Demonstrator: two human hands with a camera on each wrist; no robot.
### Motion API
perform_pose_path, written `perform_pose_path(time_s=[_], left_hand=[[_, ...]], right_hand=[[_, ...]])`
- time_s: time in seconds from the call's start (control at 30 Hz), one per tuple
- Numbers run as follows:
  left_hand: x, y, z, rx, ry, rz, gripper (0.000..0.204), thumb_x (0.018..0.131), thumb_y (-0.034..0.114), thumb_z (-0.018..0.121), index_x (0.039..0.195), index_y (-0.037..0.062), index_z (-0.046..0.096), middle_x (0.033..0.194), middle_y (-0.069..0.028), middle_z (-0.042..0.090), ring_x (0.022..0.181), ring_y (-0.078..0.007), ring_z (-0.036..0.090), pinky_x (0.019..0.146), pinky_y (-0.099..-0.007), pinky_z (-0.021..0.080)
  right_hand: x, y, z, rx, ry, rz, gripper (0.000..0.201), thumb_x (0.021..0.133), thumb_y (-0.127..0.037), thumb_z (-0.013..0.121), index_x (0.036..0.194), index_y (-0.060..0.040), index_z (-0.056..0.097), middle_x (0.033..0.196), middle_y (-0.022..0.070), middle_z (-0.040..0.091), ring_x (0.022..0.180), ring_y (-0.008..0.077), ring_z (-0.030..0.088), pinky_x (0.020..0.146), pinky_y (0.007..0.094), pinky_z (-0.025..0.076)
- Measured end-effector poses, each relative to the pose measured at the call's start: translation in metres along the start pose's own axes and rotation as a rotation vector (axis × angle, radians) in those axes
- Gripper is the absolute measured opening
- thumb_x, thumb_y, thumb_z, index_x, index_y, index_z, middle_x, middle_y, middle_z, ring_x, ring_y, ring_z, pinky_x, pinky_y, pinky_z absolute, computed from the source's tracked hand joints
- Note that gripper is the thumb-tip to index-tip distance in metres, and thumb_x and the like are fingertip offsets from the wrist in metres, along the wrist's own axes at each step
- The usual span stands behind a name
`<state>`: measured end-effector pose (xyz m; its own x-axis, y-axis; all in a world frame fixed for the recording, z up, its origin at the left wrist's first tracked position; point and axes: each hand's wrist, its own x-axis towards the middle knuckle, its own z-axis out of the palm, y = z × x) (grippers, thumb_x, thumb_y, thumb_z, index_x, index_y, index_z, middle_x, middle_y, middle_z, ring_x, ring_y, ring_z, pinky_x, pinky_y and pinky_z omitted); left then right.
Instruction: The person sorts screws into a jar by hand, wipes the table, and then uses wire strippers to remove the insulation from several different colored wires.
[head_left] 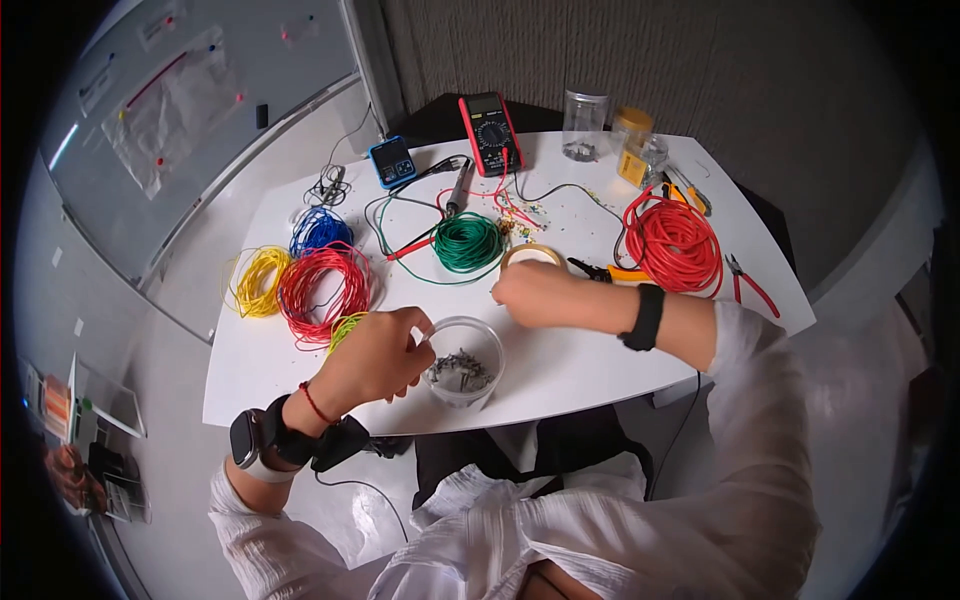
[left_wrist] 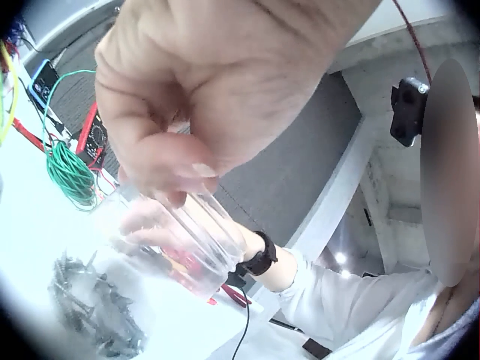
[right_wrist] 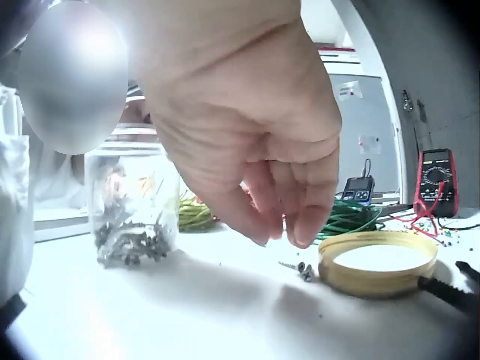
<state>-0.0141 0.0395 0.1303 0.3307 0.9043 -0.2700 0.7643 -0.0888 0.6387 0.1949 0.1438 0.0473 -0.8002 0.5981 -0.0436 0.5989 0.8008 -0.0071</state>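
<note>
A clear plastic jar (head_left: 482, 385) with grey screws (head_left: 462, 371) inside stands near the table's front edge. My left hand (head_left: 372, 360) pinches its rim; in the left wrist view the curled fingers of that hand (left_wrist: 217, 90) are at the clear wall (left_wrist: 202, 251). My right hand (head_left: 535, 293) is to the right of the jar. In the right wrist view this hand (right_wrist: 255, 142) points its bent fingers down, thumb and fingertips slightly apart, above a few loose screws (right_wrist: 304, 271). Beside these screws lies a yellow ring-shaped lid (right_wrist: 360, 283).
Coils of yellow (head_left: 257, 283), blue (head_left: 320, 232), red (head_left: 322, 292) and green wire (head_left: 468, 243) lie left and centre. Behind are a red multimeter (head_left: 491, 135) and a blue device (head_left: 391, 161). At the right are a large red coil (head_left: 675, 245), pliers (head_left: 750, 285) and two containers.
</note>
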Motion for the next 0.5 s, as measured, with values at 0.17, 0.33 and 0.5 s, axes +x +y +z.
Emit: perform_pose_path(time_s=[0.17,0.33,0.5], left_hand=[[-0.011,-0.007,0.0,-0.028,0.01,-0.021,0.021,0.079,0.004,0.049,0.097,-0.0062,0.052,0.054,-0.0075,0.057,0.039,-0.0113,0.053,0.036,-0.0247,0.041],[-0.014,-0.013,-0.001,-0.059,0.026,0.006,0.021,0.079,0.004,0.049,0.098,-0.0063,0.052,0.054,-0.0072,0.057,0.039,-0.0113,0.053,0.037,-0.0247,0.041],[-0.013,-0.015,-0.003,-0.044,0.038,0.026,0.022,0.08,0.005,0.05,0.099,-0.0063,0.052,0.054,-0.0071,0.057,0.04,-0.0115,0.054,0.037,-0.0247,0.042]], right_hand=[[-0.004,-0.015,0.003,-0.043,0.086,-0.027,0.005,0.061,0.0,0.058,0.063,0.0038,0.061,0.064,0.0218,0.059,0.065,0.033,0.063,0.054,0.0394,0.051],[-0.001,-0.013,0.011,0.027,0.159,0.025,0.007,0.059,0.003,0.059,0.065,0.0055,0.061,0.066,0.0231,0.06,0.063,0.0347,0.063,0.053,0.0405,0.052],[0.011,-0.003,0.016,0.036,0.052,0.002,0.007,0.06,0.003,0.058,0.065,0.0059,0.061,0.066,0.0237,0.059,0.064,0.0354,0.063,0.054,0.042,0.052]])
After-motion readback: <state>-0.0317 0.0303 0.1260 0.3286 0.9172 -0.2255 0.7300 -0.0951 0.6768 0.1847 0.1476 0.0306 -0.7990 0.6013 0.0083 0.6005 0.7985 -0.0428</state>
